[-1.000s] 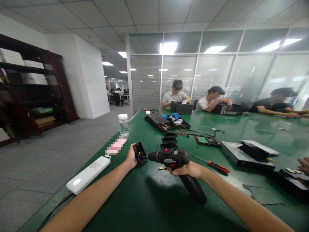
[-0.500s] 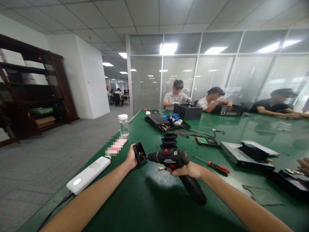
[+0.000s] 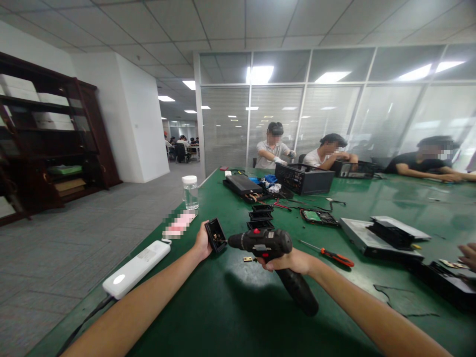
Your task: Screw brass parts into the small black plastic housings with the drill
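The left hand [image 3: 203, 242] was closed around a small black housing [image 3: 215, 235], holding it tilted on edge just above the green counter [image 3: 208, 307], its open face turned toward the tool. The right hand [image 3: 286, 260] was wrapped tight around the grip of a black cordless screwdriver [image 3: 266, 241], whose bit pointed leftward and sat inside the housing, apparently on a screw, though the screw itself was too small to make out. The step in hand looked like driving or loosening a fastener inside that housing. The next move would call for keeping the bit in line with the screw and the housing braced so it did not twist in the fingers. A small brass-coloured part [image 3: 248, 259] lay on the counter just under the tool, and a stack of similar black housings [image 3: 261, 216] stood just beyond it. A red-handled screwdriver [image 3: 329, 254] lay to the right, near a flat grey device [image 3: 375, 240]. To the left lay a white power strip [image 3: 136, 267], with a clear bottle [image 3: 190, 192] farther off.
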Demonstrator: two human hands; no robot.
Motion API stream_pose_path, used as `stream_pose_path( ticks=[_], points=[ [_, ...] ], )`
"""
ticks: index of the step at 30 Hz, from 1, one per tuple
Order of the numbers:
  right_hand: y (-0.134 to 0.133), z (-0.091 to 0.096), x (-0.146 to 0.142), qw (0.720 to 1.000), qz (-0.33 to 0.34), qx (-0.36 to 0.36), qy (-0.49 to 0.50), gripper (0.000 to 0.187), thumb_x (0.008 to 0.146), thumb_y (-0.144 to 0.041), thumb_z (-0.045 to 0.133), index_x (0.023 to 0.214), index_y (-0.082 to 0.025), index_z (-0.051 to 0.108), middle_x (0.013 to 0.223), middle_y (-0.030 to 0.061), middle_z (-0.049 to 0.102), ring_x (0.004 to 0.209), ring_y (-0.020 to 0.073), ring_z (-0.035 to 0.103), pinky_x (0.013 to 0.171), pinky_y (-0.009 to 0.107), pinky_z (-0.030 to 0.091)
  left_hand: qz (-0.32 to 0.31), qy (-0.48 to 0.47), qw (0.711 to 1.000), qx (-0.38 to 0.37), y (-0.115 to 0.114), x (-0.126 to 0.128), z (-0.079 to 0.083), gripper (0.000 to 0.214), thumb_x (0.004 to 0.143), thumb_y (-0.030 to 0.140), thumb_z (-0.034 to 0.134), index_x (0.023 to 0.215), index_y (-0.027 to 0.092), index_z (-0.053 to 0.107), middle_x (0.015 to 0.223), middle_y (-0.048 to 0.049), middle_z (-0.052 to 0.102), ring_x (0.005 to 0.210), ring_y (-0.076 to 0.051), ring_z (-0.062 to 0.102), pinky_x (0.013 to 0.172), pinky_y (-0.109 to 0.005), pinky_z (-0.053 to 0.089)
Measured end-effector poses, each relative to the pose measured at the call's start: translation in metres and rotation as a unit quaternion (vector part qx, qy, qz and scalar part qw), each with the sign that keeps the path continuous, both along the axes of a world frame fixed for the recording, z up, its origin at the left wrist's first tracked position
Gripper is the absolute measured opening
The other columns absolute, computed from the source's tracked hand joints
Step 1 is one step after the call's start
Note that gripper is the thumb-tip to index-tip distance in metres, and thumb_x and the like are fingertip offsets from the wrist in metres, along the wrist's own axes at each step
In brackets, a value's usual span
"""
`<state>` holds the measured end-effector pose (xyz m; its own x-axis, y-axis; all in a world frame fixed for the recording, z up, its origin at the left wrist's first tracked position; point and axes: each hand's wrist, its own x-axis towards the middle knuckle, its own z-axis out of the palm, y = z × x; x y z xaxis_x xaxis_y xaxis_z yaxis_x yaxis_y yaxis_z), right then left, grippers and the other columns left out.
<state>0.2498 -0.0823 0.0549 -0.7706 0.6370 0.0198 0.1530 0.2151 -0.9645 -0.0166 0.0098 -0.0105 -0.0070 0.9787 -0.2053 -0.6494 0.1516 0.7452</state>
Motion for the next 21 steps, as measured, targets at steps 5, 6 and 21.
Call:
stream_pose_path(
  ticks=[5,6,21],
  points=[
    [-0.0019,0.003,-0.0005,1.0,0.0,0.0,0.003,0.029,0.066,-0.026,0.063,0.09,-0.011,0.056,0.083,0.0047,0.052,0.072,0.013,0.048,0.068,0.026,0.04,-0.001,-0.001,1.0,0.001,0.0001,-0.0004,-0.0003,0.029,0.065,0.045,0.05,0.068,0.016,0.054,0.058,-0.0027,0.055,0.052,-0.019,0.055,0.055,-0.035,0.046],
    [-0.0025,0.0035,-0.0007,1.0,0.001,-0.001,0.006,0.029,0.066,-0.025,0.063,0.09,-0.011,0.056,0.083,0.0045,0.052,0.072,0.0128,0.048,0.068,0.026,0.04,-0.001,0.001,1.0,0.002,0.0002,-0.0005,-0.0005,0.029,0.065,0.045,0.051,0.068,0.016,0.054,0.058,-0.0026,0.055,0.052,-0.019,0.055,0.055,-0.035,0.046],
    [-0.0044,0.0062,-0.0002,1.0,-0.009,0.018,-0.022,0.029,0.067,-0.025,0.062,0.092,-0.012,0.056,0.084,0.0045,0.052,0.074,0.0138,0.048,0.07,0.027,0.04,-0.003,-0.007,1.0,-0.005,0.0011,0.0005,-0.0003,0.028,0.065,0.044,0.05,0.068,0.016,0.054,0.058,-0.0025,0.055,0.052,-0.018,0.055,0.055,-0.034,0.046]
  ],
)
